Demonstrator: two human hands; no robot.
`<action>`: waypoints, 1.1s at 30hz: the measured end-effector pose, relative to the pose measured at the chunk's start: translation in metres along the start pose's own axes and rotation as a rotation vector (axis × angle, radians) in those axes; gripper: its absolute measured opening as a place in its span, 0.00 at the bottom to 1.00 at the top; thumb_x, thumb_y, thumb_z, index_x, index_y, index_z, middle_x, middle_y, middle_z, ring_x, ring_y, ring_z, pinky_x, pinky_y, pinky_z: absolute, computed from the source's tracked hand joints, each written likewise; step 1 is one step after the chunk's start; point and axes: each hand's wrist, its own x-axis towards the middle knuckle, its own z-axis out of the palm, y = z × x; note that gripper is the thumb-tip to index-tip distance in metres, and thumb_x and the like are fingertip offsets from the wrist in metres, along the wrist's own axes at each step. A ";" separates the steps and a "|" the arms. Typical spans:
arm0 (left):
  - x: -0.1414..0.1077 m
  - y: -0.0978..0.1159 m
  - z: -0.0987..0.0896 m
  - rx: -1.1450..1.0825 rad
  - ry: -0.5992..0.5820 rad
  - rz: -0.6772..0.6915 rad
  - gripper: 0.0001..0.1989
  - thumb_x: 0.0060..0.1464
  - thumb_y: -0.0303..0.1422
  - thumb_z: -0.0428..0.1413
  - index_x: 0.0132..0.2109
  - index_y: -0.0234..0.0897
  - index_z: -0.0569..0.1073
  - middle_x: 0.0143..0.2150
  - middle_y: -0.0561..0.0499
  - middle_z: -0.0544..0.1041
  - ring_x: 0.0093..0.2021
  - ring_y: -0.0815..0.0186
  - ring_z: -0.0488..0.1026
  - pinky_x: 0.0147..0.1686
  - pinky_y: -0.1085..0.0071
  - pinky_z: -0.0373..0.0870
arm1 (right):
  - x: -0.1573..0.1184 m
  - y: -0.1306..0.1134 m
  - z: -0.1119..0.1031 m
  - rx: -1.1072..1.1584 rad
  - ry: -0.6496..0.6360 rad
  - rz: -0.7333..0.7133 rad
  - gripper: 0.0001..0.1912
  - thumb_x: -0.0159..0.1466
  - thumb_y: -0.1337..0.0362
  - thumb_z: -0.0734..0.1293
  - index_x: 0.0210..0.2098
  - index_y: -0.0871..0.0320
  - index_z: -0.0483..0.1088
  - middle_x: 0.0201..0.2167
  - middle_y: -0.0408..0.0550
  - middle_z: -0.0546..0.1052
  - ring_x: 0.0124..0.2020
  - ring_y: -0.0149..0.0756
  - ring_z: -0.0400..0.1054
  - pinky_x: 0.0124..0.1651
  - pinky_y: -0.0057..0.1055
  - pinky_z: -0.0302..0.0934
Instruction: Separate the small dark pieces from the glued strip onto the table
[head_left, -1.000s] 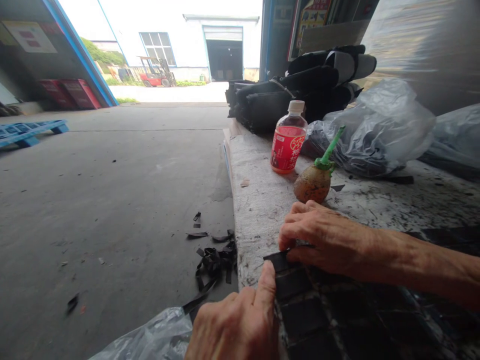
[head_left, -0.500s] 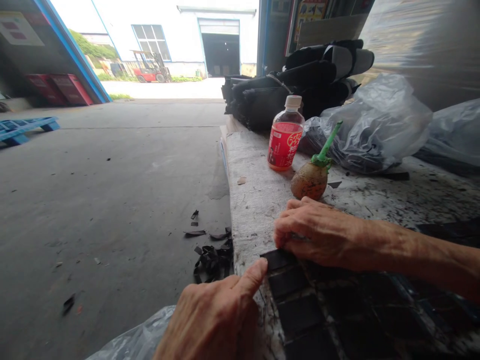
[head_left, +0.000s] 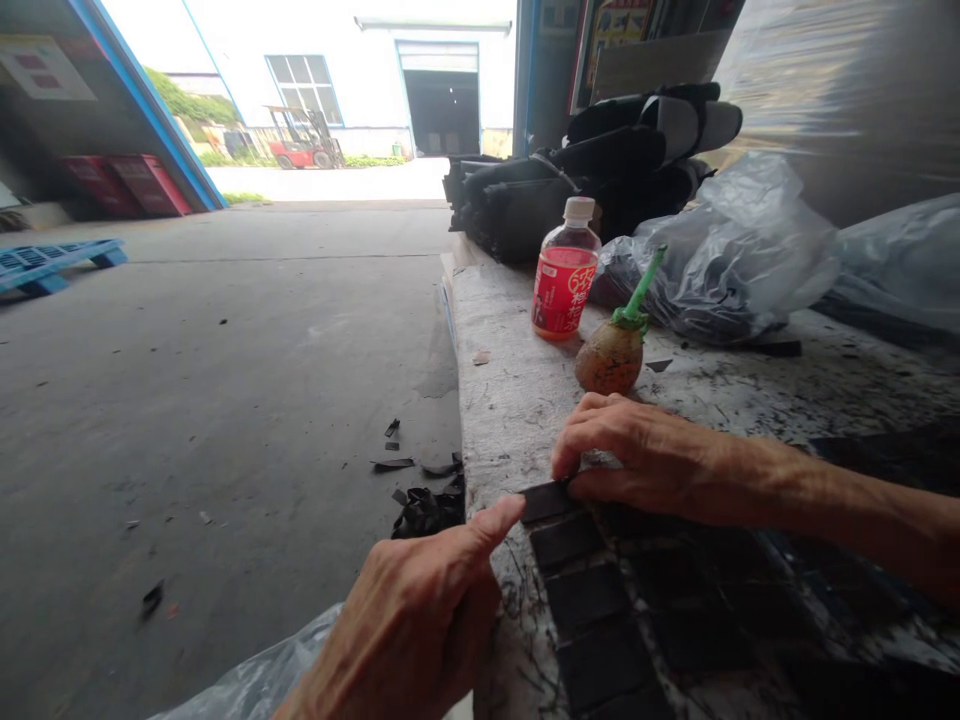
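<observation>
A: Report on left hand [head_left: 420, 605].
B: Stretches one digit forward, touching the left end of a black piece [head_left: 546, 502] with its tip. Hides most of the rest underneath. Can't tell about holding anything there.
A: And right hand [head_left: 637, 448]?
B: Bends over the same piece, thumb low at its right end. Shows a gap between thumb and curled fingers. Can't tell whether pinching or only pressing.
A: Where to find that piece?
B: At the far-left corner of a grid of black pieces [head_left: 589, 600], laid in rows on a pale, smudged tabletop [head_left: 502, 420]. Lies near the table's left edge.
A: Beyond the hands?
B: See a brown pear-shaped object [head_left: 609, 357] just past the right hand, tilted green stem [head_left: 645, 285] on top. Near it, a red-labelled bottle [head_left: 564, 285], upright, capped. Farther right, a clear plastic bag [head_left: 739, 270], dark stuff inside. Behind the bottle, a stack of black rolls [head_left: 555, 190].
A: Off the table?
B: Find black scraps [head_left: 427, 510] on the grey floor [head_left: 262, 400] by the table edge, clear plastic [head_left: 255, 680] at bottom left. Look farther for a blue pallet [head_left: 56, 262], red bins [head_left: 150, 185], and a red forklift [head_left: 304, 150] outside.
</observation>
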 end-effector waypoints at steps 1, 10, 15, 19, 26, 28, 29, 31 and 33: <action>-0.001 0.001 -0.001 0.008 0.019 0.027 0.23 0.58 0.22 0.42 0.60 0.38 0.61 0.25 0.61 0.67 0.18 0.76 0.60 0.20 0.81 0.57 | 0.000 0.001 0.001 0.009 0.008 0.007 0.07 0.61 0.69 0.67 0.37 0.56 0.76 0.33 0.44 0.77 0.41 0.38 0.66 0.42 0.32 0.57; -0.003 0.012 0.001 0.200 -0.132 0.150 0.20 0.58 0.22 0.41 0.55 0.38 0.63 0.25 0.59 0.64 0.20 0.70 0.61 0.20 0.71 0.52 | -0.002 -0.005 -0.006 -0.048 -0.086 -0.045 0.16 0.55 0.59 0.75 0.40 0.57 0.74 0.40 0.48 0.75 0.46 0.44 0.62 0.46 0.36 0.55; -0.002 0.010 -0.002 0.105 -0.160 0.086 0.18 0.60 0.22 0.40 0.52 0.40 0.65 0.25 0.60 0.63 0.20 0.72 0.59 0.20 0.74 0.53 | -0.001 -0.005 -0.009 -0.082 -0.139 -0.071 0.16 0.55 0.62 0.74 0.42 0.56 0.73 0.41 0.47 0.75 0.46 0.45 0.61 0.46 0.38 0.55; -0.006 0.012 -0.005 0.030 -0.117 0.040 0.19 0.59 0.20 0.41 0.52 0.43 0.65 0.28 0.60 0.68 0.22 0.74 0.64 0.24 0.78 0.57 | -0.001 -0.002 -0.014 -0.087 -0.166 -0.084 0.18 0.54 0.64 0.74 0.45 0.56 0.73 0.42 0.48 0.73 0.47 0.44 0.63 0.46 0.37 0.57; -0.011 0.032 -0.004 0.143 -0.167 0.132 0.13 0.61 0.22 0.40 0.48 0.39 0.64 0.24 0.60 0.61 0.21 0.70 0.57 0.21 0.71 0.51 | -0.011 -0.009 -0.005 -0.105 -0.023 -0.022 0.26 0.57 0.51 0.71 0.51 0.57 0.71 0.47 0.52 0.71 0.46 0.46 0.67 0.47 0.41 0.60; -0.012 0.035 -0.002 0.178 -0.195 0.101 0.15 0.62 0.23 0.39 0.49 0.41 0.64 0.25 0.60 0.61 0.20 0.70 0.58 0.21 0.70 0.51 | -0.016 -0.015 0.002 -0.139 0.034 -0.022 0.30 0.55 0.50 0.73 0.53 0.59 0.70 0.49 0.55 0.71 0.50 0.51 0.64 0.53 0.46 0.56; -0.012 0.036 -0.002 0.185 -0.203 0.089 0.15 0.62 0.23 0.39 0.50 0.41 0.64 0.25 0.60 0.62 0.21 0.70 0.59 0.21 0.70 0.51 | -0.018 -0.018 0.006 -0.158 0.058 -0.034 0.32 0.53 0.50 0.74 0.53 0.59 0.70 0.50 0.56 0.71 0.52 0.52 0.62 0.55 0.48 0.54; -0.012 0.036 -0.001 0.187 -0.207 0.075 0.15 0.62 0.24 0.39 0.50 0.42 0.65 0.25 0.59 0.64 0.21 0.69 0.60 0.21 0.70 0.52 | -0.020 -0.021 0.011 -0.192 0.080 -0.075 0.37 0.51 0.48 0.74 0.56 0.59 0.69 0.53 0.57 0.70 0.55 0.54 0.60 0.57 0.50 0.51; -0.011 0.035 0.000 0.186 -0.208 0.067 0.14 0.62 0.25 0.39 0.48 0.42 0.66 0.25 0.59 0.65 0.21 0.69 0.61 0.21 0.70 0.53 | -0.020 -0.019 0.014 -0.216 0.062 -0.114 0.42 0.50 0.46 0.74 0.59 0.59 0.66 0.56 0.59 0.68 0.58 0.55 0.57 0.58 0.51 0.51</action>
